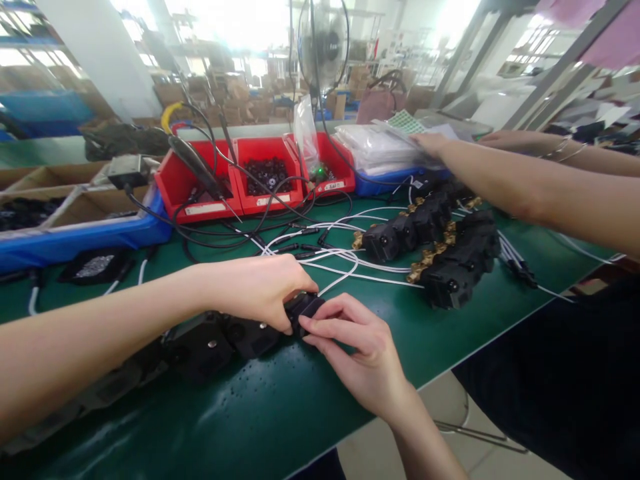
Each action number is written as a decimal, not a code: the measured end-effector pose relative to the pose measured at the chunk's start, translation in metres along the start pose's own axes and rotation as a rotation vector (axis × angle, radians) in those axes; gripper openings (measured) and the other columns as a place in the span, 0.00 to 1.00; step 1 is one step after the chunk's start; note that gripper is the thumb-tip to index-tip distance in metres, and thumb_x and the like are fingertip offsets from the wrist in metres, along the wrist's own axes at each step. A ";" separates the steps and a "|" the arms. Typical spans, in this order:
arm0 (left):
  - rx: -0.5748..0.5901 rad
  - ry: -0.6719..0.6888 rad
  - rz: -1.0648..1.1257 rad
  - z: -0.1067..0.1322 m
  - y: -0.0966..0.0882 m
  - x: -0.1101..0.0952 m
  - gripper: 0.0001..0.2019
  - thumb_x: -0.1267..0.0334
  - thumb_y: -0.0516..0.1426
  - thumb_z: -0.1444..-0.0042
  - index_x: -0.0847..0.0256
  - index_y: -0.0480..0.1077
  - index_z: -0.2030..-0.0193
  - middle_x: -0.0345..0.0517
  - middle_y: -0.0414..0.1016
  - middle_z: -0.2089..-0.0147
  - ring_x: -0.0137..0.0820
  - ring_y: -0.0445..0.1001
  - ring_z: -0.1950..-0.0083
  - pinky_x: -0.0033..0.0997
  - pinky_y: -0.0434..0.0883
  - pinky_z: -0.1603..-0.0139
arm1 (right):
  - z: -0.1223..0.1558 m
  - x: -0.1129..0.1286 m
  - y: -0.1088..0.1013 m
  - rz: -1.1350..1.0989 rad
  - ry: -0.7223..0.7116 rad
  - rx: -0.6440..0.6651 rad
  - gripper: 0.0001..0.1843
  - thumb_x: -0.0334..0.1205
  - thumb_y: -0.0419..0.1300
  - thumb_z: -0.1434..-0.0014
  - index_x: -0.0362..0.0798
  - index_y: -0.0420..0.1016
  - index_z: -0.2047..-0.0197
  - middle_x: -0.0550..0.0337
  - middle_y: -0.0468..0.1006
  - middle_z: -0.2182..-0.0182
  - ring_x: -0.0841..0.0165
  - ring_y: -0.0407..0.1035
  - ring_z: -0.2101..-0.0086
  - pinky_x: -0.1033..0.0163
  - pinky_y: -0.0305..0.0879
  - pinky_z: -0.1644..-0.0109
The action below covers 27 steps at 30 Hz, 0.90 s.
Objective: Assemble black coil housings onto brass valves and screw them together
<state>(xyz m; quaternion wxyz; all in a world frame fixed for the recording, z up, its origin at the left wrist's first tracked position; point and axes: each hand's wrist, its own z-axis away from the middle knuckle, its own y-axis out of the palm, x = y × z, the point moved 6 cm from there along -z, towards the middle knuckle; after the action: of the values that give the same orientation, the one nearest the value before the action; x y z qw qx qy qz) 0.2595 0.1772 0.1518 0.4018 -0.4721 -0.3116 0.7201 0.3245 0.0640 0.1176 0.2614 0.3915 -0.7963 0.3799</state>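
Note:
Wrapped over the top of a black plastic unit [306,305] is my left hand [267,287], thumb at its near side and fingers behind it. My right hand [363,347] pinches at the unit's right face with thumb and index finger; anything between those fingertips is hidden. The unit stands at the right end of a row of similar black housings [195,343] that runs left beneath my left forearm. Silver round studs show on some of them. White cables [345,257] curl over the green tabletop [280,400] behind my hands.
Black units with brass fittings [443,257] stand in two rows at right. Red bins [270,200] of small black parts, a pen-like tool [193,163] on a cord and a blue tray [90,233] line the back. Another person's arms [505,177] reach over bagged material at right.

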 end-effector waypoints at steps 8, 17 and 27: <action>0.011 -0.014 -0.001 0.000 -0.002 -0.003 0.07 0.70 0.62 0.57 0.59 0.71 0.69 0.33 0.64 0.78 0.27 0.62 0.77 0.27 0.53 0.78 | 0.007 0.009 0.001 0.080 -0.032 -0.082 0.11 0.30 0.63 0.38 0.45 0.79 0.52 0.55 0.75 0.61 0.72 0.73 0.61 0.69 0.75 0.58; 0.008 0.021 -0.035 0.003 -0.003 -0.006 0.08 0.72 0.62 0.57 0.59 0.70 0.69 0.33 0.66 0.77 0.26 0.63 0.76 0.26 0.54 0.77 | 0.007 0.016 0.008 0.107 -0.027 -0.107 0.06 0.27 0.61 0.39 0.45 0.77 0.59 0.56 0.77 0.63 0.71 0.73 0.62 0.67 0.74 0.58; -0.136 0.002 -0.011 0.030 -0.003 -0.007 0.18 0.58 0.68 0.50 0.59 0.73 0.54 0.42 0.78 0.63 0.33 0.75 0.63 0.27 0.63 0.68 | 0.053 -0.008 -0.010 0.110 0.151 -0.389 0.12 0.38 0.63 0.38 0.57 0.76 0.50 0.53 0.76 0.58 0.65 0.75 0.64 0.61 0.77 0.65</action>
<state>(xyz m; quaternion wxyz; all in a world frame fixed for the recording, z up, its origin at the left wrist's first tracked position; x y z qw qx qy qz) 0.2345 0.1703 0.1685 0.3729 -0.4974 -0.3619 0.6946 0.3307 0.0204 0.0847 0.3700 0.2602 -0.8529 0.2608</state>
